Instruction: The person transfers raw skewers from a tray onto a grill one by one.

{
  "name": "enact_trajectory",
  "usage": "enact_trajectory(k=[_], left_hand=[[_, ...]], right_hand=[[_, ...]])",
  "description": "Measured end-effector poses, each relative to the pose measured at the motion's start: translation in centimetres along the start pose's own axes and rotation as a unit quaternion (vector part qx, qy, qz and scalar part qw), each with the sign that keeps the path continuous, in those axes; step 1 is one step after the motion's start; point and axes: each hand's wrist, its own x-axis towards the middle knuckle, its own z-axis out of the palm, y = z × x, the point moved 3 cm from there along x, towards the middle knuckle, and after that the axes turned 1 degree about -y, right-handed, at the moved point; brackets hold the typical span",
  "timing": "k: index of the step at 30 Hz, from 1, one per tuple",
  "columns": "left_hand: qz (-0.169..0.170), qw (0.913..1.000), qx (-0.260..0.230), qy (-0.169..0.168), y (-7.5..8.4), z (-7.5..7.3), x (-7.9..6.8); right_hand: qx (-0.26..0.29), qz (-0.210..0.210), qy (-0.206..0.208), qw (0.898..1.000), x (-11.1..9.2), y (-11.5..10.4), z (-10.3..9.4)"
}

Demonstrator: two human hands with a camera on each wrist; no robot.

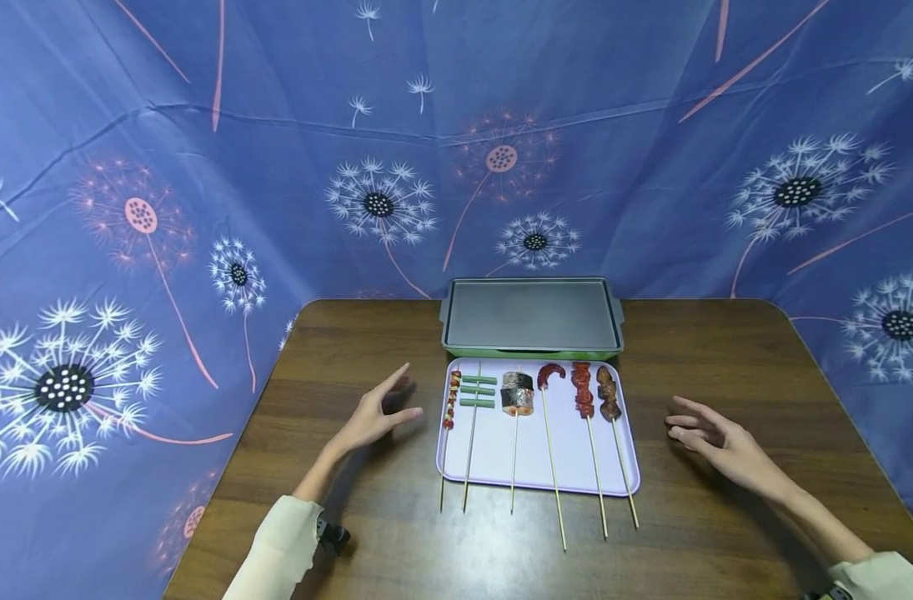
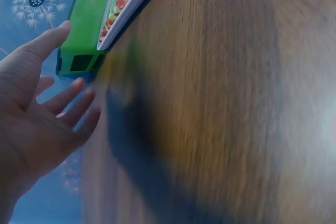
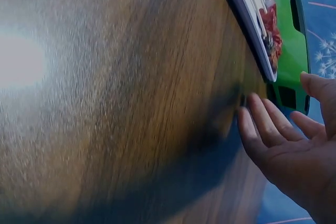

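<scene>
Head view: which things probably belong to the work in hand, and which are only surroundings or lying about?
Probably the job:
skewers, between left hand and right hand
tray, under the skewers
griddle, behind the tray

Probably only surroundings:
table
cloth

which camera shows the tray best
The head view: it shows the tray from above, all four corners in frame, with six skewers lying on it. The left and right wrist views each show only part of it, at a slant, cut off by the picture's top edge.
</scene>
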Motion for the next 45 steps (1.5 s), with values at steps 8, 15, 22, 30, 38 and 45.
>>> enact_trajectory(k=[8,15,22,30,38,45], left_hand=[[0.009,0.9879,-0.128,-0.087,-0.8,2.2,0.4],[-0.005,0.9807,-0.157,-0.117,-1.1,3.1,0.4],[-0.016,0.9793,-0.158,-0.125,-1.2,3.3,0.7],[-0.029,0.9777,-0.163,-0.129,-1.2,3.7,1.1],[-0.030,0.9782,-0.156,-0.133,-1.5,3.9,1.4],[-0.024,0.9767,-0.161,-0.140,-1.5,4.0,1.5]], right_hand=[[0.183,0.008,-0.096,0.978,-0.6,-0.4,1.7],[0.279,0.009,-0.154,0.948,-1.6,-0.5,3.2],[0.271,0.037,-0.162,0.948,-2.3,-0.7,4.4],[0.320,0.052,-0.201,0.924,-2.7,-0.7,5.3],[0.334,0.089,-0.214,0.914,-3.2,-0.7,6.5],[0.325,0.118,-0.204,0.916,-3.6,-0.9,7.5]])
